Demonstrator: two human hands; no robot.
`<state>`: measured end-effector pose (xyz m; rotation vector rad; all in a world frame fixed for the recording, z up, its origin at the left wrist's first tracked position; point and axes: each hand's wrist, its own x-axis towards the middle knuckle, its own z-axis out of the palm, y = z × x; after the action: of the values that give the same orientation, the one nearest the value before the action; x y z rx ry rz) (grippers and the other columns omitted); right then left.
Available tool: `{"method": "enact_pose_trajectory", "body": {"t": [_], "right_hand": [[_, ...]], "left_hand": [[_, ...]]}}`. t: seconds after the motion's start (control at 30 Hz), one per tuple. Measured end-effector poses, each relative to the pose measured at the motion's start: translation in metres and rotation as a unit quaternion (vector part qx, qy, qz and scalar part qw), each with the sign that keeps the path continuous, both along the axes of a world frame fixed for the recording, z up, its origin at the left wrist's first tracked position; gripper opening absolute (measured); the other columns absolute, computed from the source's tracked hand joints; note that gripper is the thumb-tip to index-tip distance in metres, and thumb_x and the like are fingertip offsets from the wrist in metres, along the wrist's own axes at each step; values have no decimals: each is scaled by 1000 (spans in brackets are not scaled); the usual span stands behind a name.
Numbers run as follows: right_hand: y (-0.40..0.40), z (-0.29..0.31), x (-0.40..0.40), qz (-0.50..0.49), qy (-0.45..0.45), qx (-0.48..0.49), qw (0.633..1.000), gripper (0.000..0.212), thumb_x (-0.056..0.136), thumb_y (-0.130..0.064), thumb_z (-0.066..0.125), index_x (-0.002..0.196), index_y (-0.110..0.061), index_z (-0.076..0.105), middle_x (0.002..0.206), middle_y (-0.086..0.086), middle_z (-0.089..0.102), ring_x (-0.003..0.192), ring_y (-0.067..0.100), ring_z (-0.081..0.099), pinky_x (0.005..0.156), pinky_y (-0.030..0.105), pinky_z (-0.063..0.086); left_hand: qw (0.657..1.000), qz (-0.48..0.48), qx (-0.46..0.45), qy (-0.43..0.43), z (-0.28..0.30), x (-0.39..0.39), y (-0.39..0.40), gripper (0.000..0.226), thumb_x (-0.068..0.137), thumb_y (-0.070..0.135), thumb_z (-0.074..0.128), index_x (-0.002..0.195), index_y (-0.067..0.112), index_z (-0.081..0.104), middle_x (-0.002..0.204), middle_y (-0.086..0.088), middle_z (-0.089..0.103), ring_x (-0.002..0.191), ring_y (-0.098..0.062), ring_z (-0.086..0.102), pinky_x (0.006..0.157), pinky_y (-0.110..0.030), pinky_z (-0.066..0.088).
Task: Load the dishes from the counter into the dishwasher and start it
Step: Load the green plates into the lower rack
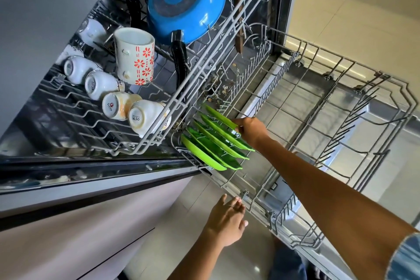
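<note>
Head view: right hand (251, 129) has its grip closed on the rim of a green plate (221, 117) standing among four others in the lower rack (341, 88); left hand (227, 220) hangs open, fingers relaxed, beside the rack's edge.

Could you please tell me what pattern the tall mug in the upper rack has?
Red-orange flowers on white, on the tall mug; head view.
</note>
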<state>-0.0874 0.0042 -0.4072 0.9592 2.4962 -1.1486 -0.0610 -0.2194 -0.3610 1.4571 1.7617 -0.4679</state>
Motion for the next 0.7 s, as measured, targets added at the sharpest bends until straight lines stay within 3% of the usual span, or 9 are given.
{"method": "enact_pose_trajectory", "body": {"t": [0.23,0.3,0.4,0.57,0.7], "right_hand": [[2,17,11,26,-23,8,999,38,100,-18,39,138,-19,43,114,16,61,99,30,60,83,35,50],[-3,29,28,-24,-3,33,999,36,98,-14,42,133,-13,49,115,15,62,97,30,62,81,35,51],[-20,56,63,-59,76,76,992,33,92,-7,48,123,-12,59,113,10,65,89,28,66,79,34,54],[-60,145,108,-55,203,126,969,26,85,4,56,103,-9,69,100,6,71,70,23,70,61,31,57],[-107,250,136,-44,259,131,956,18,85,-1,61,94,-14,69,85,2,71,68,21,67,55,34,56]], "left_hand": [[999,36,15,1,0,3,-2,49,103,32,31,144,5,35,152,-9,31,143,-19,19,117,-37,3],[997,65,30,7,3,7,0,43,102,30,32,137,6,43,145,-10,42,138,-20,30,114,-35,12],[988,123,96,20,23,13,9,32,101,26,35,120,11,56,122,-6,57,112,-20,51,96,-28,33],[933,222,279,54,89,18,6,23,95,24,50,108,14,67,101,0,69,87,-11,64,79,-18,48],[868,290,395,85,202,27,-26,41,94,35,38,113,14,67,111,-1,69,98,-18,65,83,-27,51]]}}
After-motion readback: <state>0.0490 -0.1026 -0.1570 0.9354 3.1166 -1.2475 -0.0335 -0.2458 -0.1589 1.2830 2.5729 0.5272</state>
